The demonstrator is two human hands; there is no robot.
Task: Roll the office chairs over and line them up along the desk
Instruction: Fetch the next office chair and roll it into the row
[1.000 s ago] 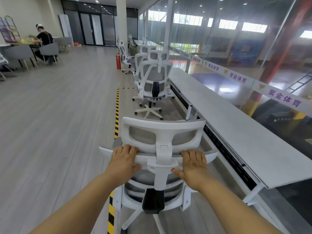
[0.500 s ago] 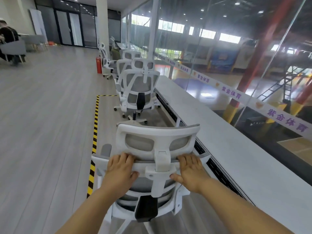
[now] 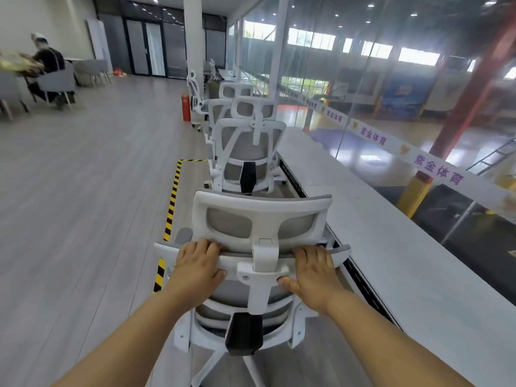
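A white mesh office chair (image 3: pixel 259 219) stands right in front of me, its back toward me. My left hand (image 3: pixel 196 265) grips the top edge of its backrest left of the headrest post. My right hand (image 3: pixel 314 268) grips the same edge on the right. The long white desk (image 3: pixel 391 261) runs along the chair's right side. Just ahead, another white chair (image 3: pixel 248 152) stands at the desk, with more white chairs (image 3: pixel 223 107) in a row behind it.
A glass wall (image 3: pixel 363 93) runs behind the desk on the right. Yellow-black floor tape (image 3: pixel 171 208) marks the left of the chair lane. A red fire extinguisher (image 3: pixel 185 107) stands by a white pillar (image 3: pixel 194 37). A seated person (image 3: pixel 47 68) is far left at a table.
The chair and I have rolled forward along the desk; the chair ahead is now much closer. Both hands keep the same hold on the backrest.
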